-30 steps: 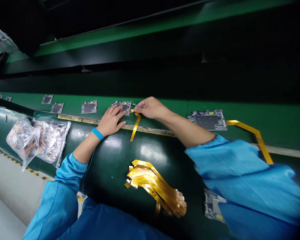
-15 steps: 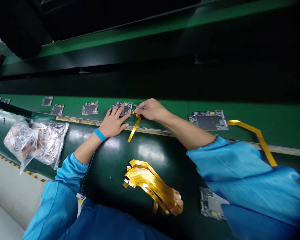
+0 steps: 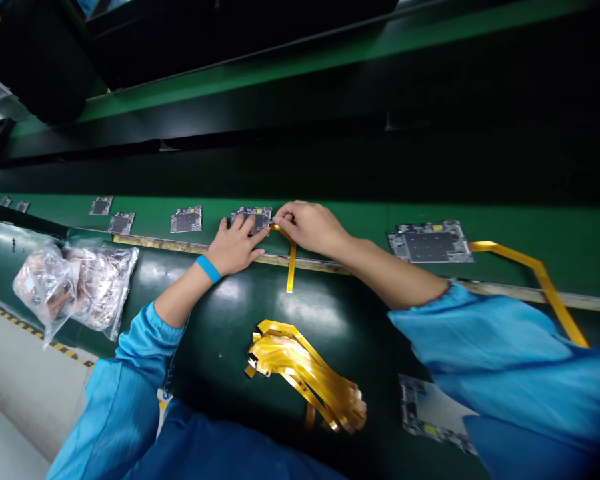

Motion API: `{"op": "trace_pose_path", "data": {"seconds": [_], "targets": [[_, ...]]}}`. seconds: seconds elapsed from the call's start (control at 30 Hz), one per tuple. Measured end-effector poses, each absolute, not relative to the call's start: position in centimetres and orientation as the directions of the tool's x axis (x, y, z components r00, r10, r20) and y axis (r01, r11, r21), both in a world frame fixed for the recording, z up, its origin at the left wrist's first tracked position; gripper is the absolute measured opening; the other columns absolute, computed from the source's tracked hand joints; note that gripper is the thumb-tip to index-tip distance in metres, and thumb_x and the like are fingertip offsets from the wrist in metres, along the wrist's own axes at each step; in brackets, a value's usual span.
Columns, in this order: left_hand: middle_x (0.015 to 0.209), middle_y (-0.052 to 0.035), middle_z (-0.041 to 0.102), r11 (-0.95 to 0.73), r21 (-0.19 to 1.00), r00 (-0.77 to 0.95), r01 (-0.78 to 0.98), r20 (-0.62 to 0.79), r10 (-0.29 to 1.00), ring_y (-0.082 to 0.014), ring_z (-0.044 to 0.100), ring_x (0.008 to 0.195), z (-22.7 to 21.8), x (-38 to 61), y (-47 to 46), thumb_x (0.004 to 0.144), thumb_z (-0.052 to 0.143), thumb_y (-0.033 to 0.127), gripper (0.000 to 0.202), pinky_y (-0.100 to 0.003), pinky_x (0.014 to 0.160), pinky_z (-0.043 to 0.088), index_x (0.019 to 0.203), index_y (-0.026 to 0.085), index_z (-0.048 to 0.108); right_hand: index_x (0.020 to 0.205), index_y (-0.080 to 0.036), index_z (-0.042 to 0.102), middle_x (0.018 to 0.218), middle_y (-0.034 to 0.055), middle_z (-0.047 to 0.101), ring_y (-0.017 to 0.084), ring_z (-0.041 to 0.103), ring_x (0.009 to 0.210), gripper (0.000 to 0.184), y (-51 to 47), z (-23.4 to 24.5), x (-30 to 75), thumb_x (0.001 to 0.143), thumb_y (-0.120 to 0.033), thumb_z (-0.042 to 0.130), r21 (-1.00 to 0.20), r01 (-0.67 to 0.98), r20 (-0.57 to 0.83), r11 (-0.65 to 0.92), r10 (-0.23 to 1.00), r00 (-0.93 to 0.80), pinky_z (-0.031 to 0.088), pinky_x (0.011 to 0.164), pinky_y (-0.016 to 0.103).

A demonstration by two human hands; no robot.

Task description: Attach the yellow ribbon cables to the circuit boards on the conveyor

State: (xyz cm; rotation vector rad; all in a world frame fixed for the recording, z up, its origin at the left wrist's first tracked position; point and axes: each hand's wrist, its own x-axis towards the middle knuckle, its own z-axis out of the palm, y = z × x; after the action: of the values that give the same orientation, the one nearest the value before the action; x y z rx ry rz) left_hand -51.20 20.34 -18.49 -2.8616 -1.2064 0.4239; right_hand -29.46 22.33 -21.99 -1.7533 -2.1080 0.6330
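Note:
My left hand (image 3: pixel 234 245) lies with fingers spread, its fingertips pressing on a circuit board (image 3: pixel 260 215) on the green belt. At the board's right edge, the thumb and forefinger of my right hand (image 3: pixel 305 223) are pinched together over one end of a gold flex cable (image 3: pixel 291 267). The cable bends and hangs down over the belt's edge. Whether its end is seated in the board's connector is hidden by my fingers. The thin grey tool seen earlier in my right hand cannot be clearly made out now.
A board (image 3: pixel 423 241) with a gold flex cable (image 3: pixel 543 270) attached lies at right. Nearer me are a pile of flex cables (image 3: pixel 305 370) and another board (image 3: pixel 437 410), partly under my sleeve. Plastic bags (image 3: pixel 97 287) sit at left; several boards (image 3: pixel 186 219) lie along the belt.
The boards on the belt have shifted slightly right, and both hands with them. The held cable's free end has swung from lower left to nearly straight down. The grey tool is no longer clearly visible.

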Motion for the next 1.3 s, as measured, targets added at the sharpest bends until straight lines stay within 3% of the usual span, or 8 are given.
{"op": "trace_pose_path", "data": {"seconds": [0.17, 0.4, 0.53, 0.7, 0.77, 0.83, 1.03, 1.3], "targets": [[0.17, -0.0224, 0.048, -0.711, -0.106, 0.673, 0.695, -0.25, 0.696, -0.0428, 0.045, 0.154, -18.1, -50.5, 20.2, 0.115, 0.048, 0.047, 0.06, -0.07, 0.123, 0.042, 0.17, 0.024, 0.05, 0.097, -0.024, 0.079, 0.097, 0.0084, 0.081, 0.025, 0.069, 0.083, 0.017, 22.4, -22.5, -29.1, 0.098, -0.034, 0.065, -0.524, 0.842, -0.045, 0.123, 0.984, -0.172, 0.044, 0.069, 0.034], [0.169, -0.0228, 0.049, -0.716, -0.081, 0.683, 0.694, -0.241, 0.689, -0.0434, 0.046, 0.153, -18.3, -49.5, 20.3, 0.114, 0.052, 0.047, 0.06, -0.071, 0.125, 0.04, 0.169, 0.024, 0.051, 0.092, -0.025, 0.078, 0.092, 0.0084, 0.081, 0.026, 0.07, 0.081, 0.016, 22.6, -22.3, -28.4, 0.098, -0.036, 0.067, -0.48, 0.877, -0.154, 0.033, 0.981, -0.121, 0.045, 0.069, 0.034], [0.164, -0.0194, 0.055, -0.715, 0.016, 0.709, 0.699, -0.15, 0.689, -0.0401, 0.049, 0.152, -19.1, -50.1, 20.8, 0.113, 0.054, 0.044, 0.057, -0.066, 0.127, 0.04, 0.167, 0.025, 0.054, 0.091, -0.023, 0.074, 0.086, 0.0073, 0.078, 0.024, 0.07, 0.078, 0.017, 22.2, -21.7, -27.5, 0.098, -0.035, 0.064, -0.575, 0.818, -0.129, 0.005, 0.987, -0.097, 0.046, 0.07, 0.033], [0.158, -0.0195, 0.06, -0.681, 0.176, 0.689, 0.711, 0.018, 0.725, -0.0375, 0.049, 0.154, -19.9, -53.1, 21.4, 0.114, 0.049, 0.041, 0.053, -0.056, 0.124, 0.046, 0.158, 0.017, 0.062, 0.092, -0.024, 0.073, 0.077, 0.002, 0.068, 0.02, 0.061, 0.068, 0.038, 18.9, -20.4, -25.7, 0.09, -0.062, 0.076, -0.724, 0.687, -0.01, 0.067, 0.994, -0.107, 0.045, 0.066, 0.032], [0.153, -0.0197, 0.063, -0.663, 0.226, 0.668, 0.714, 0.066, 0.741, -0.0365, 0.054, 0.148, -19.9, -54.6, 21.4, 0.113, 0.049, 0.041, 0.05, -0.055, 0.122, 0.049, 0.152, 0.015, 0.066, 0.088, -0.024, 0.072, 0.07, -0.0009, 0.06, 0.018, 0.055, 0.064, 0.047, 16.7, -19.7, -25.4, 0.088, -0.071, 0.077, -0.771, 0.623, -0.008, 0.133, 0.976, -0.218, 0.043, 0.064, 0.032], [0.148, -0.0197, 0.066, -0.653, 0.267, 0.656, 0.708, 0.092, 0.749, -0.0353, 0.059, 0.142, -19.9, -55.8, 21.1, 0.112, 0.05, 0.04, 0.048, -0.054, 0.121, 0.05, 0.147, 0.014, 0.07, 0.085, -0.024, 0.073, 0.066, -0.0013, 0.056, 0.017, 0.054, 0.062, 0.05, 14.3, -19.1, -25.6, 0.095, -0.073, 0.069, -0.808, 0.554, -0.031, 0.201, 0.924, -0.381, 0.043, 0.063, 0.031], [0.144, -0.0171, 0.069, -0.642, 0.373, 0.651, 0.67, 0.122, 0.75, -0.0331, 0.064, 0.136, -20.0, -57.0, 19.4, 0.112, 0.052, 0.041, 0.043, -0.055, 0.12, 0.051, 0.141, 0.017, 0.073, 0.092, -0.025, 0.08, 0.087, 0.0045, 0.074, 0.016, 0.066, 0.068, 0.033, 8.2, -18.8, -27.7, 0.109, -0.044, 0.059, -0.818, 0.471, -0.108, 0.329, 0.717, -0.689, 0.042, 0.064, 0.03], [0.142, -0.0163, 0.071, -0.617, 0.416, 0.649, 0.668, 0.08, 0.757, -0.0306, 0.065, 0.135, -19.3, -56.8, 17.7, 0.113, 0.051, 0.042, 0.043, -0.052, 0.12, 0.053, 0.138, 0.016, 0.074, 0.112, -0.027, 0.083, 0.107, 0.0048, 0.079, 0.017, 0.073, 0.076, 0.021, 7.8, -19.2, -29.8, 0.106, -0.029, 0.064, -0.707, 0.574, -0.171, 0.413, 0.687, -0.706, 0.044, 0.065, 0.029]]}}
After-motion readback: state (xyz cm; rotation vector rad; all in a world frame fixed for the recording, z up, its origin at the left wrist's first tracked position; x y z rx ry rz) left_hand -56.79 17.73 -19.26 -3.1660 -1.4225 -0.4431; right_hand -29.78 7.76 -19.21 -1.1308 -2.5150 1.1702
